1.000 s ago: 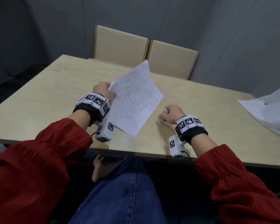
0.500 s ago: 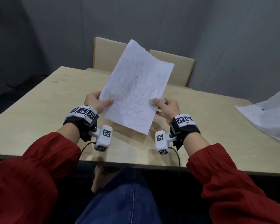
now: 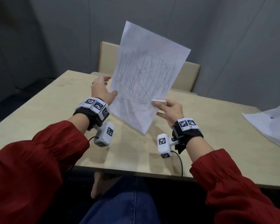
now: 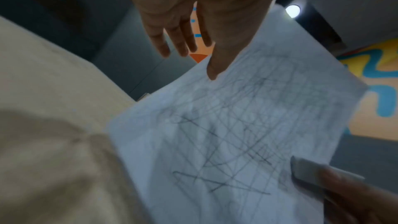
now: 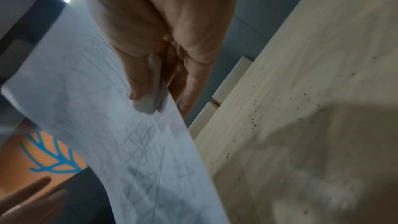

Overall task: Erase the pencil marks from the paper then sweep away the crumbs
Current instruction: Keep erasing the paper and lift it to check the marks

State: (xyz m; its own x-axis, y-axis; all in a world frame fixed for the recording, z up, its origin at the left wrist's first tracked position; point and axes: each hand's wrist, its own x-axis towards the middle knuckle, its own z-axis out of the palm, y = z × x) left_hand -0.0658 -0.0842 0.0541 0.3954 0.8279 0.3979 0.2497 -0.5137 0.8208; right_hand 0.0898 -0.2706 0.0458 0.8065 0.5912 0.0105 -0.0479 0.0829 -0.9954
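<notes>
**Sheet held clear of table, both hands engaged**

Above the table [image 3: 39, 113], the paper [image 3: 145, 75] is being held up, tilted, with its lowest corner hanging near the tabletop but not touching it. Pencil marks [image 3: 144, 78] are showing as dense crossing lines over most of its face. The sheet is sitting at 12 o'clock from the person, in front of two pale chair backs [image 3: 191, 75].

The left hand [image 3: 102, 91] is gripping the sheet's 9 o'clock edge: the thumb is lying on the near face, and in the left wrist view the fingers [image 4: 172, 40] are extending straight and slightly spread behind the paper.

The right hand [image 3: 170, 110] is holding the sheet's 4 o'clock edge. Its thumb is pressing a flat white eraser [image 3: 158, 102] against the near face, and in the right wrist view the fingers [image 5: 189, 83] are backing the paper from behind, so eraser and sheet are being pinched together.

Dark crumbs [image 5: 254, 123] are lying scattered on the table in the right wrist view, beside and below the sheet.

At 3 o'clock, a second white sheet [image 3: 271, 126] is lying at the table's edge, well apart from the hands. Red sleeves [image 3: 31, 167] are covering both forearms.
</notes>
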